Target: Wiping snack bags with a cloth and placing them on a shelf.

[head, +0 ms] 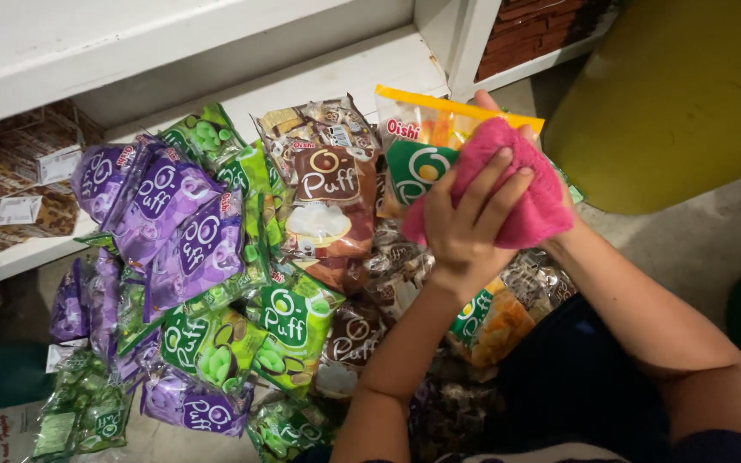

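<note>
My left hand [465,227] presses a pink cloth [529,193] against a snack packet [418,137] with a yellow top edge and a green patch. My right hand [562,243] is mostly hidden behind the cloth and the packet and holds the packet from behind. One of its fingertips shows above the packet's top edge. Both hands are raised over a heap of snack packets.
Purple packets [173,214], green packets [289,321] and brown packets [332,197] lie piled below a white shelf [319,77]. A large yellow-green container [679,94] stands at the right. Small brown packets [10,184] fill a lower shelf at the left.
</note>
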